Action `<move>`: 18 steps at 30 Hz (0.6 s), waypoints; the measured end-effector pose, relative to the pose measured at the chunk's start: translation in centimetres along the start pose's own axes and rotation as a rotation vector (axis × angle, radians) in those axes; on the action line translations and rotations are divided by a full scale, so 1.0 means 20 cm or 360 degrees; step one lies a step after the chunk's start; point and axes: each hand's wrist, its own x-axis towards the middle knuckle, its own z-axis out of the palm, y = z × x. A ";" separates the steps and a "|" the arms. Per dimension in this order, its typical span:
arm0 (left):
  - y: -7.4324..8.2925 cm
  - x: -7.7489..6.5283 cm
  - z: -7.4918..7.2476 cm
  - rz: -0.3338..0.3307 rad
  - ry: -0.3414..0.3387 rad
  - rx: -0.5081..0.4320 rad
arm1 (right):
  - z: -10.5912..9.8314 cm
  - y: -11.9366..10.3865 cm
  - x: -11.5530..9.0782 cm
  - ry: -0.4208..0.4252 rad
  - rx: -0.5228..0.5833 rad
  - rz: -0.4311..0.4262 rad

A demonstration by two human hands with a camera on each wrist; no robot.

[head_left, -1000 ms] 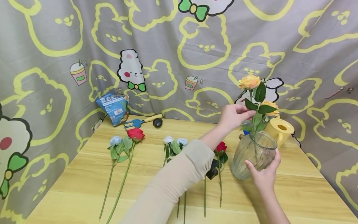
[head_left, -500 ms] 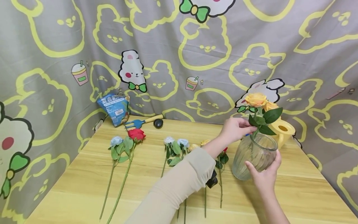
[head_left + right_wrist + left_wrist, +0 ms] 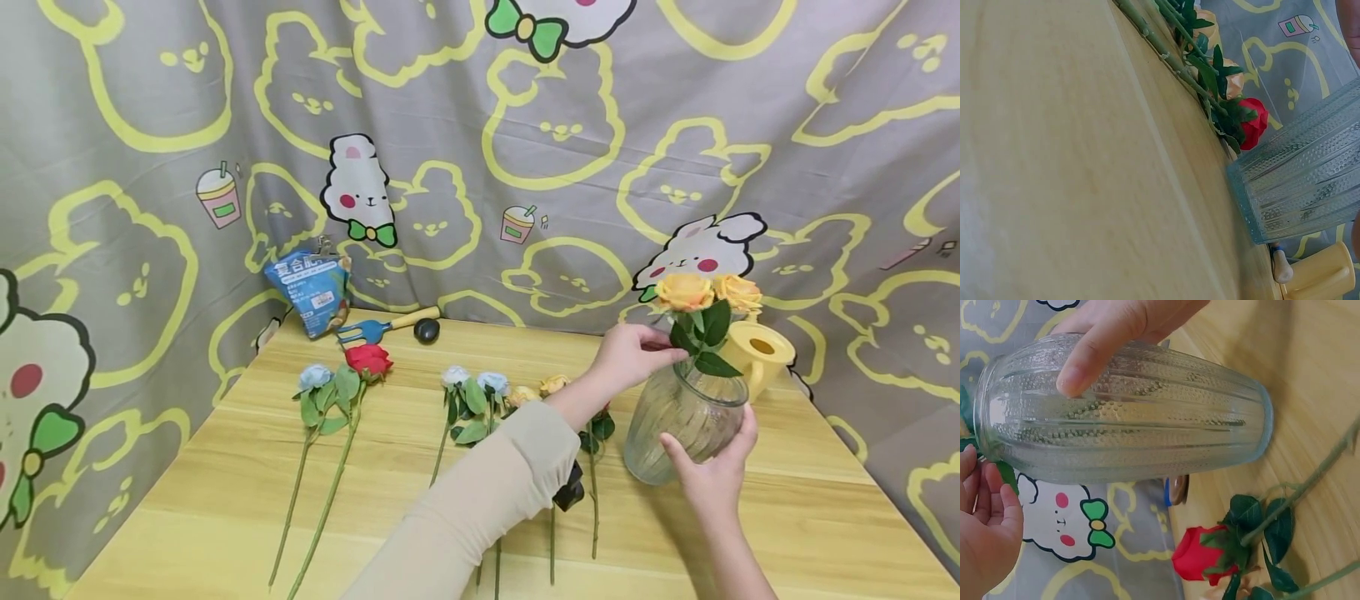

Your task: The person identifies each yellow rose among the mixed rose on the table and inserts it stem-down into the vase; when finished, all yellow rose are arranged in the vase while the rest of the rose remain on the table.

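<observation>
On the right of the head view, a ribbed clear glass vase (image 3: 678,421) stands tilted on the wooden table. My right hand (image 3: 712,467) grips its near side, thumb in front and fingers round the far side. At the rim, my left hand (image 3: 633,354) pinches the leafy stem of a yellow rose (image 3: 684,292), whose bloom is above the opening. A second yellow rose (image 3: 738,293) rises beside it. Through the glass in the left wrist view, dark stems show inside the vase (image 3: 1129,419). The left fingertips touching the stem are partly hidden by leaves.
A yellow watering can (image 3: 761,354) stands behind the vase. Left of it lie several loose roses, among them a red rose (image 3: 367,360) and a pale blue rose (image 3: 315,377). Farther back are a blue hand fork (image 3: 363,332), a black oval object (image 3: 427,331) and a blue bag (image 3: 311,292).
The pinched yellow rose has come down into the vase, its bloom now level with the second one. My left hand has lowered with it to the rim. The right hand keeps its grip.
</observation>
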 end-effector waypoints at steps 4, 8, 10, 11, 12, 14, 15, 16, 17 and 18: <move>-0.03 -0.01 -0.07 -0.0008 -0.0055 0.0042 | 0.00 0.06 0.01 -0.0004 0.0025 -0.0019; -0.08 -0.05 -0.23 -0.0006 -0.0108 -0.0018 | 0.01 0.13 0.01 0.0006 0.0032 -0.0002; -0.11 -0.07 -0.34 -0.0027 -0.0123 -0.0063 | 0.01 0.15 0.01 0.0006 0.0027 0.0027; -0.13 -0.08 -0.39 -0.0041 -0.0125 -0.0091 | 0.01 0.14 0.01 0.0004 0.0023 0.0043; -0.15 -0.09 -0.45 -0.0060 -0.0122 -0.0106 | 0.01 0.13 0.01 -0.0002 0.0025 0.0063; -0.18 -0.11 -0.56 -0.0114 -0.0107 -0.0122 | 0.01 0.13 0.01 -0.0011 0.0034 0.0091; -0.20 -0.13 -0.60 -0.0148 -0.0090 -0.0137 | 0.00 0.11 0.01 -0.0016 0.0038 0.0096; -0.22 -0.14 -0.64 -0.0179 -0.0080 -0.0140 | 0.00 0.09 0.02 -0.0018 0.0041 0.0100; -0.23 -0.16 -0.68 -0.0211 -0.0069 -0.0144 | 0.00 0.07 0.02 -0.0019 0.0049 0.0100; -0.25 -0.17 -0.71 -0.0243 -0.0061 -0.0143 | 0.00 0.06 0.02 -0.0018 0.0058 0.0097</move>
